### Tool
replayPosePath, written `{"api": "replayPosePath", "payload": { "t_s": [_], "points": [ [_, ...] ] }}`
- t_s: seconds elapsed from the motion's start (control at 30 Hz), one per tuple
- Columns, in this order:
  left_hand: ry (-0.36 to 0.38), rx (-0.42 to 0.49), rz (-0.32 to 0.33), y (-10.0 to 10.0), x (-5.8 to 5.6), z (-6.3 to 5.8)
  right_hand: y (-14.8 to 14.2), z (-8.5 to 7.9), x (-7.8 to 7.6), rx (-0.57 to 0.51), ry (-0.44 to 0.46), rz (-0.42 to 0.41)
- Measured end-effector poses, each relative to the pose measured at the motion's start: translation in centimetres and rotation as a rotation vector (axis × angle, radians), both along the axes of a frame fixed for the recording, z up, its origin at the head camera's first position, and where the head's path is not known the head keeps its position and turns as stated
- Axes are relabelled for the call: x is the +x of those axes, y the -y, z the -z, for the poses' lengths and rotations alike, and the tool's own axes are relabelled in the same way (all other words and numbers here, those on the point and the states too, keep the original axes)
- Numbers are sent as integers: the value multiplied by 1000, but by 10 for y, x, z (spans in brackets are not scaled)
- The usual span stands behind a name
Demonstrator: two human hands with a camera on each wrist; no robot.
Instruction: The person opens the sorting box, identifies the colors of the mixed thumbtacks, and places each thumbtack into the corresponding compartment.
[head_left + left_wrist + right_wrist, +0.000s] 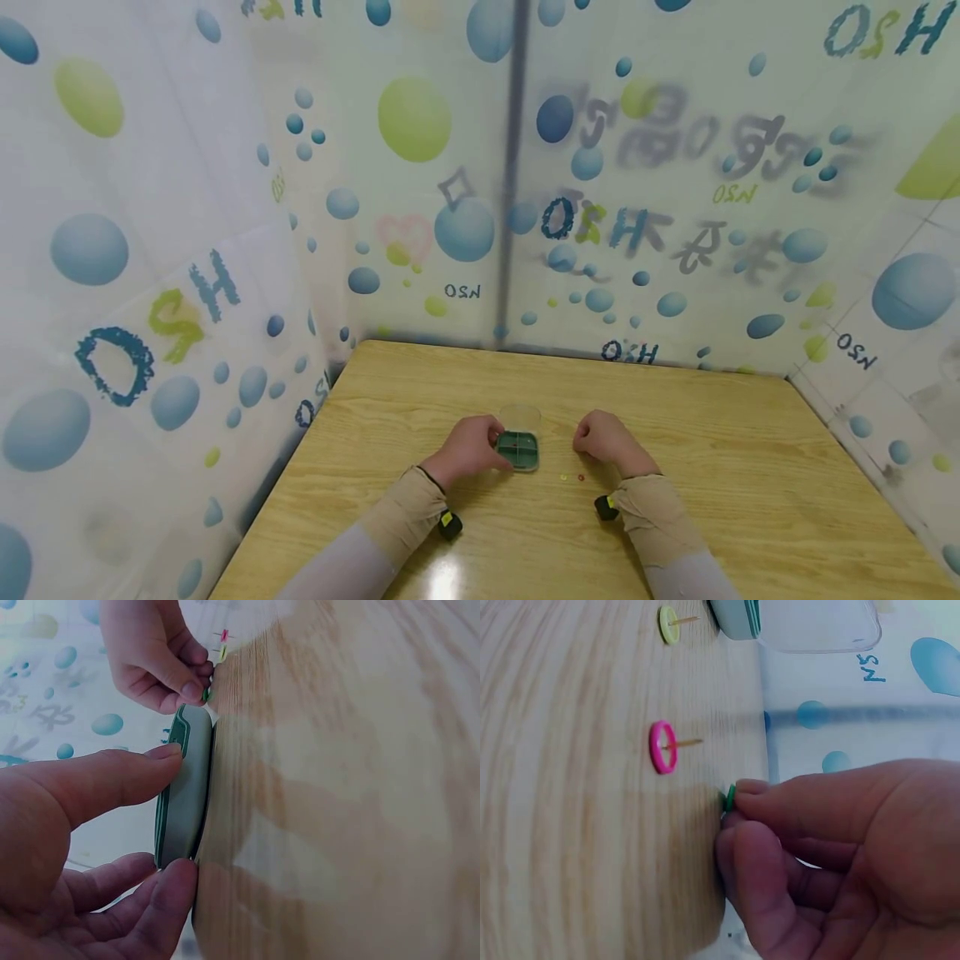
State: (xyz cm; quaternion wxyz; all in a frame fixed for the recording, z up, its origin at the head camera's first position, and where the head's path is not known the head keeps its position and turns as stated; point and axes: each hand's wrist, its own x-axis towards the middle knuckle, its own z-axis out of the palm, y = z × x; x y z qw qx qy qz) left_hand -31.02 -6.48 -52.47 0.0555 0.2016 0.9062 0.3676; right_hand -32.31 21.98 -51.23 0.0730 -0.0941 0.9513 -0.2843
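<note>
My left hand [467, 450] holds a small green compartment box [528, 457] at its left side, thumb at one end and fingers at the other. The left wrist view shows the box [189, 787] side-on on the table. Its clear lid [520, 416] stands open at the far side. To the right of the box, my right hand [609, 440] pinches a green thumbtack [731, 797] between thumb and finger, close over the table. A pink-red thumbtack [662, 747] and a yellow thumbtack [669, 625] lie point up nearby.
The wooden table [720, 467] reaches back to a curtain [645, 283] printed with blue and green dots. More of the curtain hangs along the left and right sides. Something small and reddish shows inside the box.
</note>
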Motion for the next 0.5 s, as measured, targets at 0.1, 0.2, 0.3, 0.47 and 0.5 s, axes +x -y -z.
{"api": "replayPosePath", "payload": {
  "t_s": [0.1,0.2,0.3,0.47,0.5],
  "points": [
    [1,-5,-1,0,0,1,1,0,1,-2,-12,5],
    [2,-7,-3,0,0,0,1,0,2,-2,-28,10],
    [3,-9,-5,0,0,0,1,1,3,-6,-23,23],
    [11,-6,-5,-1,1,-1,1,1,3,-17,-16,44],
    [12,-4,-6,-1,1,-1,1,2,3,-20,-19,47]
  ]
}}
